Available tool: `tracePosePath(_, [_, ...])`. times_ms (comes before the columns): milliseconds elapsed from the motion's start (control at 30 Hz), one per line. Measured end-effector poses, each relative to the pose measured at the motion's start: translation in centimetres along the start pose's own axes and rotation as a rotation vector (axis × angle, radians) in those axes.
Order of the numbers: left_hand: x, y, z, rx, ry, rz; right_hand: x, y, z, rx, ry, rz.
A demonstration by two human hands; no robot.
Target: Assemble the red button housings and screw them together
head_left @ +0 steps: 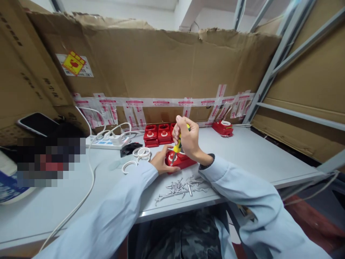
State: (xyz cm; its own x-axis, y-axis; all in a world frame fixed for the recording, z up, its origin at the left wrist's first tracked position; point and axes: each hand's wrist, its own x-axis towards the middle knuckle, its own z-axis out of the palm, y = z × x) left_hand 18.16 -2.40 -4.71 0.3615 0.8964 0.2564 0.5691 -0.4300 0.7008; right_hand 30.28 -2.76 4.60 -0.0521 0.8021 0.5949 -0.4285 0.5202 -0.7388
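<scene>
My right hand [191,142] is closed round the yellow and dark handle of a screwdriver [176,148], held upright with a slight tilt. Its shaft points down to the left end of a red plastic housing [187,163] lying on the table. My left hand [161,162] grips that left end, thumb along the near side and fingers at the far side. My right hand partly hides the housing's top. Just in front of the housing lies a pile of loose silver screws [176,186] among thin whitish strands.
Several white rings [129,167] lie left of my left hand. More red housings [151,135] stand behind, with another red unit [223,128] at the back right. A white power strip [107,142] with cables lies left. Cardboard [161,64] walls the back; a metal frame [277,64] stands right.
</scene>
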Motion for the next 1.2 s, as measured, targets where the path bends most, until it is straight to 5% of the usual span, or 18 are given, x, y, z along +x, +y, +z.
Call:
tracePosePath(267, [-0.1, 0.3, -0.2, 0.061, 0.013, -0.012, -0.2, 1.0, 0.0, -0.094, 0.006, 0.003])
tracePosePath(433, [0.1, 0.3, -0.2, 0.136, -0.013, -0.016, -1.0, 0.0, 0.0, -0.437, -0.053, -0.109])
tracePosePath(700, [0.0, 0.6, -0.4, 0.088, -0.016, 0.043, 1.1, -3.9, 0.7, -1.59, -0.399, -0.143])
tracePosePath(1000, [0.1, 0.1, -0.3, 0.137, -0.021, 0.029, 3.5, -8.2, 0.7, -1.381, -1.193, -0.004])
tracePosePath(1067, [0.2, 0.1, -0.3, 0.149, -0.026, 0.024, 3.3, -8.6, 0.8, -1.511, -1.174, 0.026])
tracePosePath(1200, [0.1, 0.2, -0.3, 0.16, -0.015, 0.013, 3.0, -7.7, 0.9, -1.792, -0.9, -0.112])
